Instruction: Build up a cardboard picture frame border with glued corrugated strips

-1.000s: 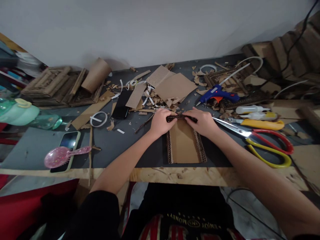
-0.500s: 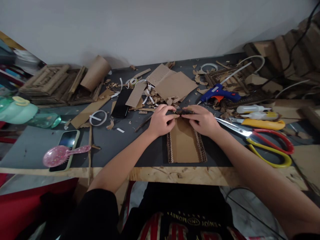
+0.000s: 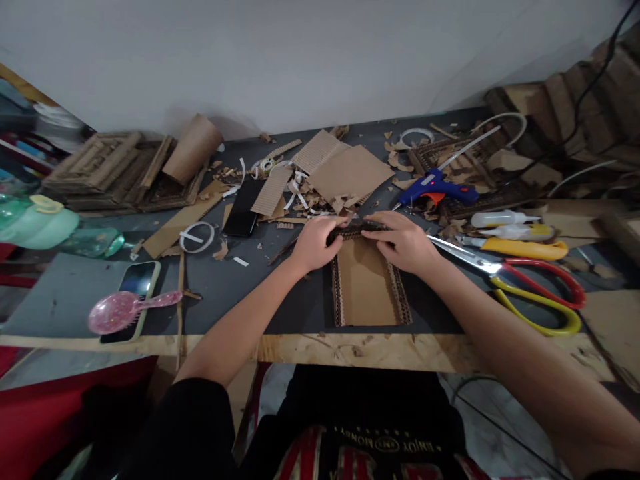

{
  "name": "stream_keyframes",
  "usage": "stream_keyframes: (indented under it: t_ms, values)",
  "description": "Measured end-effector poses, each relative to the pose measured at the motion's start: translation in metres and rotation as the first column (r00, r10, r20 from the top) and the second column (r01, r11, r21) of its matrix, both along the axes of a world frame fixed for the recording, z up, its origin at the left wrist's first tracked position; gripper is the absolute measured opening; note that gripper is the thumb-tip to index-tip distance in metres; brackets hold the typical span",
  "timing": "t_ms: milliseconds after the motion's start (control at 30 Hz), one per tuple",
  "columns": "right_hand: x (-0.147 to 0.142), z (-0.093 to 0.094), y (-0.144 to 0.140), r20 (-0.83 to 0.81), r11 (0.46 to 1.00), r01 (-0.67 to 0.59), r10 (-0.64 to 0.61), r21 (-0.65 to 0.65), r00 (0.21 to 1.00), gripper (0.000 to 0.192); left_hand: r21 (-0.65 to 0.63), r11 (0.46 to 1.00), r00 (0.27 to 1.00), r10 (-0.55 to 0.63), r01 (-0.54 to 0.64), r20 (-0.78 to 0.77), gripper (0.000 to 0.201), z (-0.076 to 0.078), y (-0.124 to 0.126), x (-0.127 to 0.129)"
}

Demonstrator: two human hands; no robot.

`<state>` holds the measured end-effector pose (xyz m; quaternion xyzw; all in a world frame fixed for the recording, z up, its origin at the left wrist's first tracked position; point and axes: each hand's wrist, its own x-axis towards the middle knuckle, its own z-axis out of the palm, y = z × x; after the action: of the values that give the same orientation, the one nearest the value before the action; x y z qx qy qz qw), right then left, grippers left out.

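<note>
Clearly both hands are pressing a corrugated strip (image 3: 356,231) onto the far edge of the cardboard panel (image 3: 369,283) lying on the counter (image 3: 280,293): the left hand (image 3: 316,243) is pinching its left end, the right hand (image 3: 404,241) is pinching its right. Likely this is a seating step; next calls for even pressure along it. The strip's long axis is running hand to hand, the panel's toward the person.

Far ends of the corrugated strip (image 3: 356,231) hidden under left hand (image 3: 315,243) and right hand (image 3: 406,241) — fingertip grip unclear. Green bottle (image 3: 35,227) cut off at left edge.
</note>
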<state>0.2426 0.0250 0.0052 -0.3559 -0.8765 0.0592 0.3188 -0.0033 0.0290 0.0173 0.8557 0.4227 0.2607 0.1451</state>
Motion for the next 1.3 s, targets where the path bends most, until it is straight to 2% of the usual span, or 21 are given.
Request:
stream_keyframes:
  t_ms: [133, 333, 567, 700, 900, 1100, 1300]
  values:
    - [-0.001, -0.003, 0.000, -0.056, 0.999, -0.015, 0.013, -0.028, 0.998, 0.039, -0.069, 0.997, 0.998, 0.037, -0.033, 0.057, 0.031, -0.001, 0.001, -0.004]
    - [-0.004, 0.000, -0.003, -0.098, 1.000, 0.019, -0.019, -0.005, 0.995, 0.039, -0.234, 0.962, 0.980, 0.169, -0.139, 0.110, 0.026, 0.002, -0.003, 0.000]
    - [-0.007, 0.004, -0.005, -0.147, 0.995, 0.099, -0.100, -0.010, 0.984, 0.015, -0.150, 0.970, 0.976, 0.205, -0.192, 0.074, 0.021, 0.001, -0.003, 0.002]
    - [-0.005, 0.007, -0.006, -0.204, 0.987, 0.160, -0.153, 0.021, 0.967, 0.018, -0.139, 0.971, 0.978, 0.203, -0.196, 0.038, 0.021, 0.003, -0.001, -0.001]
    - [-0.004, 0.009, -0.008, -0.244, 0.979, 0.206, -0.198, 0.005, 0.949, 0.022, -0.201, 0.975, 0.993, 0.107, -0.096, 0.044, 0.026, 0.007, 0.000, -0.006]
    - [-0.006, 0.006, -0.007, -0.160, 0.971, 0.237, -0.235, -0.005, 0.959, 0.020, -0.221, 0.961, 0.981, 0.185, -0.167, 0.065, 0.026, 0.002, 0.001, -0.002]
    - [-0.006, 0.003, -0.002, -0.120, 0.990, 0.143, -0.142, -0.004, 0.983, 0.024, -0.160, 0.980, 0.988, 0.133, -0.119, 0.078, 0.024, -0.001, 0.002, 0.001]
